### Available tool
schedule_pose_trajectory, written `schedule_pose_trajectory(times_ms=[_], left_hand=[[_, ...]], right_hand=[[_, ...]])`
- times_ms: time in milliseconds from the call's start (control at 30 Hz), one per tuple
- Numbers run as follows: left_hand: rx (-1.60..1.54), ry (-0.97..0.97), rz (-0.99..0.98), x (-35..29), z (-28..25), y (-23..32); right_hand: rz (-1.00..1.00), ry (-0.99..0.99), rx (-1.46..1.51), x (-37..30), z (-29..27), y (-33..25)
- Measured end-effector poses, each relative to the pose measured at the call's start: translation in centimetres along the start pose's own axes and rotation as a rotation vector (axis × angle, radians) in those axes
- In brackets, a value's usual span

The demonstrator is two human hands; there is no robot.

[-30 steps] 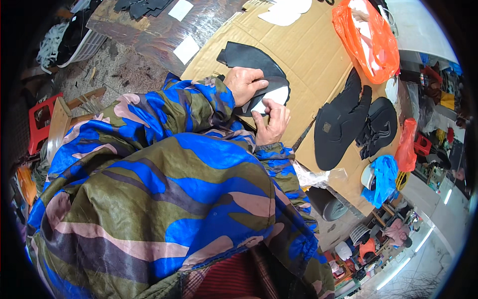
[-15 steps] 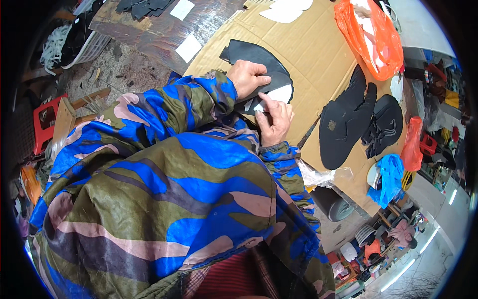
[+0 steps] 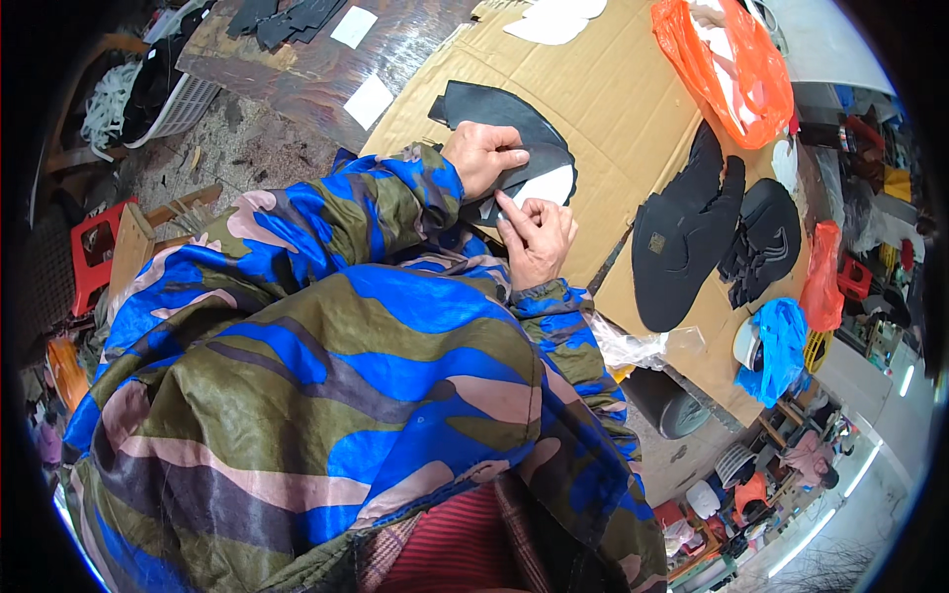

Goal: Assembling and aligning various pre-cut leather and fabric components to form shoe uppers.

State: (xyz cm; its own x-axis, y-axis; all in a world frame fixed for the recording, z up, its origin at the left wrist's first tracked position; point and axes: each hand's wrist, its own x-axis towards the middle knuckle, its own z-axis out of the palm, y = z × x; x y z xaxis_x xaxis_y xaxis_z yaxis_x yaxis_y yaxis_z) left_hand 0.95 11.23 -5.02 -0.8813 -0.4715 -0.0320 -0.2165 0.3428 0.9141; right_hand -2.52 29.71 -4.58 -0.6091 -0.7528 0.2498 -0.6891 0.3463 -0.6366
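On the cardboard lies a curved black shoe-upper piece [image 3: 504,107], with part of it folded over. Under the fold shows a smooth white piece [image 3: 550,186]. My left hand [image 3: 480,158] is closed, its thumb and bent fingers pinching the black flap on top. Close below the white piece, my right hand [image 3: 539,242] has thumb and index fingertip nearly together at the near edge of the work. What those fingertips hold, if anything, is too small to make out.
Black cut pieces [image 3: 682,257] are stacked to the right on the cardboard [image 3: 613,89]. A red-orange plastic bag [image 3: 732,69] stands far right; a blue bag [image 3: 776,351] hangs at the right edge. White shapes [image 3: 554,20] lie at the back, and a red stool [image 3: 94,257] stands left.
My right hand's fingertips have drawn slightly left, toward the near edge of the work. My left hand keeps its pinch on the black flap. The whole view has shifted a little.
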Motion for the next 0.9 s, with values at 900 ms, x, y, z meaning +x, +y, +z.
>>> schedule_pose_trajectory(times_ms=[900], left_hand=[[-0.314, -0.381, -0.480, -0.3, -3.6, -0.6]], right_hand=[[-0.046, 0.136, -0.148, 4.3, 0.7, -1.8]])
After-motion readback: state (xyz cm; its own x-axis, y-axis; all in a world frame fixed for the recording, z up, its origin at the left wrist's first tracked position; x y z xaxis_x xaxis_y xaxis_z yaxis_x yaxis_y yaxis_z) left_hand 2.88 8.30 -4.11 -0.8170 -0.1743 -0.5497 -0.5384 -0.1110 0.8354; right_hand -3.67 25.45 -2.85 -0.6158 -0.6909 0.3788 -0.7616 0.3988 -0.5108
